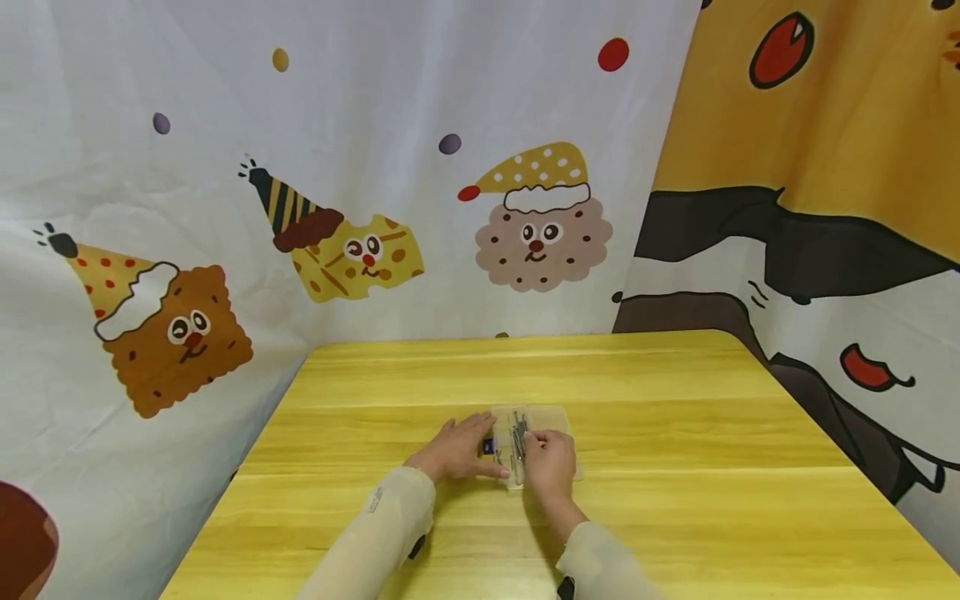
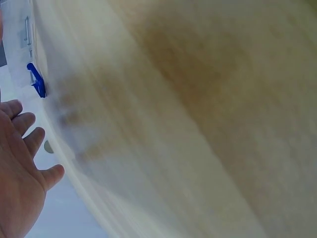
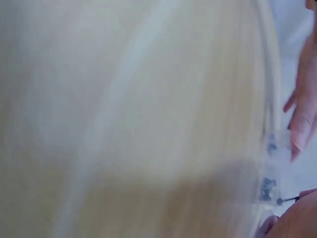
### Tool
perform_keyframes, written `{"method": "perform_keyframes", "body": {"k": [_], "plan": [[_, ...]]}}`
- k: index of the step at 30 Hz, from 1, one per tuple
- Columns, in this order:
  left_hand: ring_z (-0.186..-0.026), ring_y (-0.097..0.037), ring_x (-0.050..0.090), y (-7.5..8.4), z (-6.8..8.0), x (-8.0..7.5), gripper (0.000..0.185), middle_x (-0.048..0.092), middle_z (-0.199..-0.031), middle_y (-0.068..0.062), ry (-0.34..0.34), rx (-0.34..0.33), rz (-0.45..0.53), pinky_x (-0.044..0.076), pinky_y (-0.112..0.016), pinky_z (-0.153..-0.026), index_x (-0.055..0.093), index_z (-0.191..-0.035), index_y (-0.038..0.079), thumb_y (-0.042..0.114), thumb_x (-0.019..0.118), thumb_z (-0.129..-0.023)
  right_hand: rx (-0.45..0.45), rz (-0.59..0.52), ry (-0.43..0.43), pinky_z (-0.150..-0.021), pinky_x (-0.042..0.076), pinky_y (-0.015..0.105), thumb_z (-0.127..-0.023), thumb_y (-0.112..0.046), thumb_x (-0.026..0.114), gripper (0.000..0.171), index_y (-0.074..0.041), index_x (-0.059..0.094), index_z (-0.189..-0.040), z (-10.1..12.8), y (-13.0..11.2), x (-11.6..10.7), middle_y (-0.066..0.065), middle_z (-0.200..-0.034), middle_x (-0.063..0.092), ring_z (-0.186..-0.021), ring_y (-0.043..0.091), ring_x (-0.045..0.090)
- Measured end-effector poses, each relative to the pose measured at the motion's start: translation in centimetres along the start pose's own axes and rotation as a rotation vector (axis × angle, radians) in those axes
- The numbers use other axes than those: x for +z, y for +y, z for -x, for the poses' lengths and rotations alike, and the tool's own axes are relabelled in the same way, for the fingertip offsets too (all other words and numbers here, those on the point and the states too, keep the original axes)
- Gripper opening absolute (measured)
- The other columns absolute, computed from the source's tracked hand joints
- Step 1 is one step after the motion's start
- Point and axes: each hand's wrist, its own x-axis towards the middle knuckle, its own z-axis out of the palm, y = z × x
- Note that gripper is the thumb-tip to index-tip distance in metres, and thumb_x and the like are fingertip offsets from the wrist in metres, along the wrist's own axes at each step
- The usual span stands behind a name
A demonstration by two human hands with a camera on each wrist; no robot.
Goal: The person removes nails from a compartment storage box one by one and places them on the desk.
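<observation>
- Nearest: two pale sleeves (image 1: 375,533) reach in from the bottom edge.
- The left hand (image 1: 457,450) spreads its fingers fairly straight beside a box, thumb and fingertips at its left side; no grip shows.
- The right hand (image 1: 551,467) bends over the box, fingertips together — pinching a thin metal fastener (image 3: 280,202), too small to tell nail from screw.
- Between the hands, the translucent plastic box (image 1: 551,417) lies on the table, a blue latch (image 1: 488,447) at its left, loose fasteners (image 1: 519,429) inside. It looks light, stiff and smooth — likely to slide, so best held by its side walls. The fasteners look slim and hard, best pinched by the shank.
- Beneath: a wood-grain table (image 1: 675,400).
- Farthest: a white curtain (image 1: 375,83) printed with cartoon biscuits and cheese in party hats.
</observation>
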Motion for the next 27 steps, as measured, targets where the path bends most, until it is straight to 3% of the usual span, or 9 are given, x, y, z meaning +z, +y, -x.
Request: {"method": "perform_keyframes", "body": {"k": [5, 10, 14, 18, 27], "plan": [[-0.148, -0.024, 0.023, 0.0, 0.0, 0.1, 0.106, 0.023, -0.163, -0.004, 0.001, -0.005, 0.001, 0.013, -0.055, -0.119, 0.027, -0.158, 0.013, 0.073, 0.064, -0.079, 0.007, -0.083, -0.054, -0.059, 0.049, 0.029, -0.094, -0.008, 0.067, 0.015, 0.004, 0.076, -0.090, -1.0, -0.2, -0.9, 0.009, -0.081, 0.070, -0.070, 0.017, 0.060], [-0.148, -0.025, 0.025, 0.1, 0.0, 0.0, 0.107, 0.025, -0.162, -0.005, 0.009, -0.014, 0.014, 0.014, -0.055, -0.119, 0.028, -0.158, 0.011, 0.072, 0.066, -0.079, -0.024, -0.153, -0.109, -0.059, 0.044, 0.028, -0.095, -0.009, 0.065, 0.017, 0.005, 0.073, -0.089, -1.9, -0.6, -1.5, 0.010, -0.076, 0.063, -0.068, 0.017, 0.052], [-0.147, -0.025, 0.026, 0.3, 0.1, 0.0, 0.108, 0.027, -0.162, -0.006, 0.008, -0.023, 0.012, 0.014, -0.055, -0.119, 0.028, -0.158, 0.010, 0.073, 0.065, -0.078, -0.055, -0.149, -0.145, -0.074, 0.051, 0.034, -0.097, -0.013, 0.065, 0.018, 0.003, 0.074, -0.093, -3.0, -0.6, -2.5, 0.013, -0.102, 0.065, -0.090, 0.023, 0.058], [-0.148, -0.025, 0.024, 0.6, 0.0, -0.1, 0.107, 0.025, -0.163, -0.005, 0.001, -0.017, -0.010, 0.014, -0.054, -0.119, 0.028, -0.158, 0.011, 0.074, 0.064, -0.079, -0.076, -0.125, -0.197, -0.087, 0.051, 0.044, -0.098, -0.017, 0.064, 0.021, 0.002, 0.073, -0.097, -4.6, -0.3, -4.4, 0.017, -0.129, 0.057, -0.113, 0.031, 0.055], [-0.149, -0.026, 0.021, 0.6, 0.4, -0.4, 0.105, 0.022, -0.163, -0.006, -0.013, -0.001, -0.024, 0.013, -0.056, -0.119, 0.028, -0.157, 0.011, 0.072, 0.064, -0.081, -0.164, 0.042, -0.293, -0.096, 0.046, 0.054, -0.100, -0.019, 0.062, 0.024, 0.004, 0.070, -0.099, -7.9, 2.2, -9.5, 0.021, -0.133, 0.052, -0.121, 0.039, 0.050]]}}
